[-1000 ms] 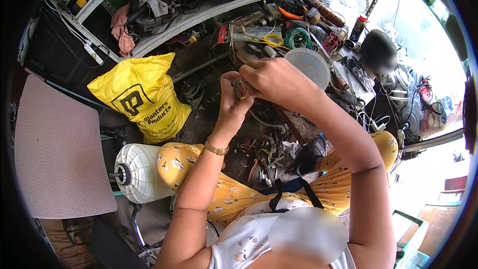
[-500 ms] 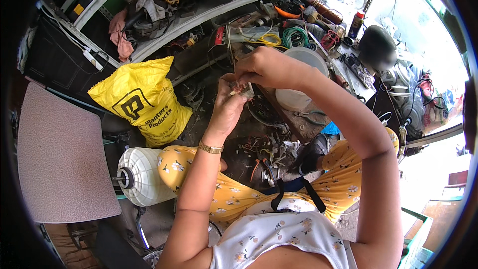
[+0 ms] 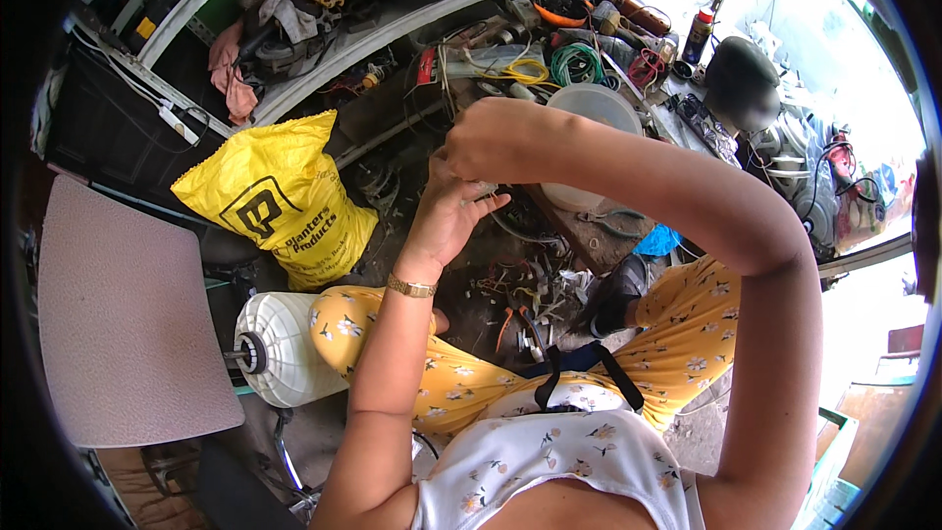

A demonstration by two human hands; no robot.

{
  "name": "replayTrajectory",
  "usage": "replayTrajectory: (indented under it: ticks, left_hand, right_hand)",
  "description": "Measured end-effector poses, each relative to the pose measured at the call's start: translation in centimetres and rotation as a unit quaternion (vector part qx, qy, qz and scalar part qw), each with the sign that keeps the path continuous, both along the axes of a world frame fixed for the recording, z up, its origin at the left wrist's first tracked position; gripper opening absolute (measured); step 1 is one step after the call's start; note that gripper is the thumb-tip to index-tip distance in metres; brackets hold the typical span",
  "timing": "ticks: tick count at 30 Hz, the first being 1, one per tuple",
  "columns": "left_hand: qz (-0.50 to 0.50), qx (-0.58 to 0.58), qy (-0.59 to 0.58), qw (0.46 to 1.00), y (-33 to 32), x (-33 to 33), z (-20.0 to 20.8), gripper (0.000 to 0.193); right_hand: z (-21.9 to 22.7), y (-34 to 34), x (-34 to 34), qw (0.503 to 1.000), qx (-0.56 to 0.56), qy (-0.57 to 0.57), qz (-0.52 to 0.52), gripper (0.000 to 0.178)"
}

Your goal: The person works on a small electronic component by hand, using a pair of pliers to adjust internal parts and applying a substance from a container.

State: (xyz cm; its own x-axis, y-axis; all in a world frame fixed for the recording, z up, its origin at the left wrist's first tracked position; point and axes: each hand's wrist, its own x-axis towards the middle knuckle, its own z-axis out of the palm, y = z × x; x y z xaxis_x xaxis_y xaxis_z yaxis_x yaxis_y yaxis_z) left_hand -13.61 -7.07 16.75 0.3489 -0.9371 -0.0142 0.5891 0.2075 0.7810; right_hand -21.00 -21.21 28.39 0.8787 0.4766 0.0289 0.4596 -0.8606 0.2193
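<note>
- A cluttered workbench (image 3: 589, 236) and shelf (image 3: 324, 59) face me; a yellow sack (image 3: 280, 201) stands at my left.
- My left hand (image 3: 446, 216) and right hand (image 3: 491, 137) meet above the bench, fingers pinched narrow on a small pale part (image 3: 478, 190); what it is, I cannot tell.

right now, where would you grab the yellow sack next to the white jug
Probably by the gathered top corner of the yellow sack, coming from above. It stands upright with its peak free, while its lower part is wedged between the white jug and the clutter.
</note>
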Motion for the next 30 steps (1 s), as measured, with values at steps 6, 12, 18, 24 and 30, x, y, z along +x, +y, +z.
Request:
replayTrajectory:
  ticks: [6,12,18,24,30]
  left_hand:
    - [-0.057,-0.079,0.254,0.962,-0.1,0.6,-0.4,0.024]
    - [-0.043,-0.076,0.335,0.938,-0.2,0.2,0.7,0.023]
    - [-0.041,-0.071,0.357,0.931,0.0,-0.2,0.6,0.032]
    - [-0.034,-0.052,0.297,0.953,-0.1,-0.5,-0.1,0.031]
    - [-0.008,-0.045,0.299,0.953,-0.4,-0.9,-0.1,0.035]
  right_hand:
    - [-3.7,-3.6,0.7,0.938,0.335,-0.080,-0.031,0.012]
    - [-7.5,0.2,-3.3,0.733,0.614,-0.231,-0.178,0.015]
    - [-10.0,3.8,-5.0,0.726,0.584,-0.317,-0.180,0.020]
    - [-10.2,3.4,-3.9,0.683,0.628,-0.300,-0.221,0.014]
    - [-10.1,2.4,-3.0,0.594,0.746,-0.203,-0.222,0.014]
